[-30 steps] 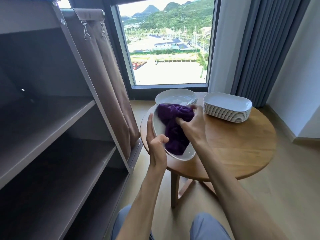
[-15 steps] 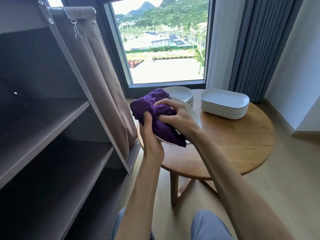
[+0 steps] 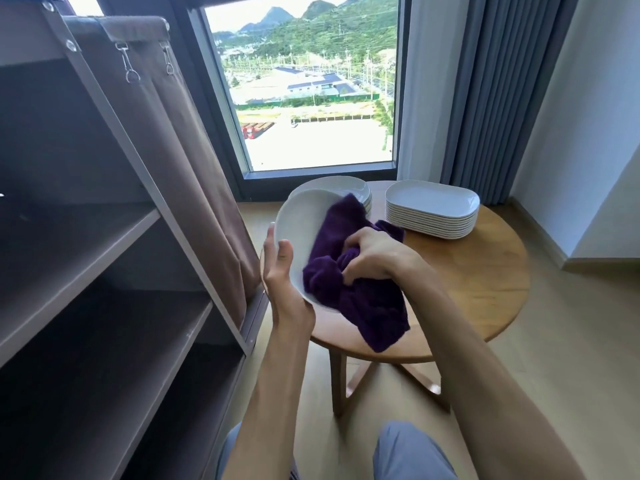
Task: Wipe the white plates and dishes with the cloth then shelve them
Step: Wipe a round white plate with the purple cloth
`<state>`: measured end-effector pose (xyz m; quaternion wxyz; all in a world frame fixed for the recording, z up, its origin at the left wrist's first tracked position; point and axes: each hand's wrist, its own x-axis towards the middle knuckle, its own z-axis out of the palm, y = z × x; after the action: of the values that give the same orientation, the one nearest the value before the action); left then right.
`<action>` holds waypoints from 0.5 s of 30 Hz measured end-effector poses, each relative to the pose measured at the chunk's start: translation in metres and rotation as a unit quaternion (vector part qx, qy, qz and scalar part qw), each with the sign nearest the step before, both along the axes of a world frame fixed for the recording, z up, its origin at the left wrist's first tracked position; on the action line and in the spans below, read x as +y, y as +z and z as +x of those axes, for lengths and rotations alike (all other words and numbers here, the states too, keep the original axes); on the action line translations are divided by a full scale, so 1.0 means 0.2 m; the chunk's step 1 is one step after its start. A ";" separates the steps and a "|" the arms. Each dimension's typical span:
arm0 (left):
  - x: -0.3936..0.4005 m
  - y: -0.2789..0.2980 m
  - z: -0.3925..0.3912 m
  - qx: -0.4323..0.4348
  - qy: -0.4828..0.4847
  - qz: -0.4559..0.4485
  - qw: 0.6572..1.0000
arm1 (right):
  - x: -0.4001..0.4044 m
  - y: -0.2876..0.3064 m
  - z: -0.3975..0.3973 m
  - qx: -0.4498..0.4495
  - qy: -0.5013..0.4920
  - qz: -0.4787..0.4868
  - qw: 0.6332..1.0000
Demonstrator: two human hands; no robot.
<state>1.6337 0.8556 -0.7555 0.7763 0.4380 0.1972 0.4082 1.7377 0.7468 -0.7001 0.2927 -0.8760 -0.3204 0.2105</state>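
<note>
Two hands shared one plate. Shelf unit (image 3: pixel 104 271) stood at left, nearer left hand (image 3: pixel 280 271) — thumb and fingers clamped tilted white dish (image 3: pixel 301 220) at its rim, above round table (image 3: pixel 485 289). Right hand (image 3: pixel 374 259) — fingers curled into bunched purple cloth (image 3: pixel 363 299), pressed against dish face. Stacked plates (image 3: pixel 433 209) waited beyond.

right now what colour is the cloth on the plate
Deep purple; the cloth shows plainly in the head view, bunched in the right hand.

The shelf unit (image 3: pixel 104 271) occupied the frame's left; the table (image 3: pixel 485 289), centre-right, carried two plate stacks (image 3: pixel 433 209) below the window (image 3: pixel 304 91).
</note>
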 end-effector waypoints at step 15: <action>-0.15 -0.09 0.09 0.025 -0.078 0.077 0.994 | 0.10 -0.03 0.09 -0.095 -0.199 0.254 0.942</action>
<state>1.6511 0.8262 -0.7731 0.7644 0.5210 0.1496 0.3492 1.7558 0.7672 -0.7067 0.5096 -0.8343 -0.2090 -0.0244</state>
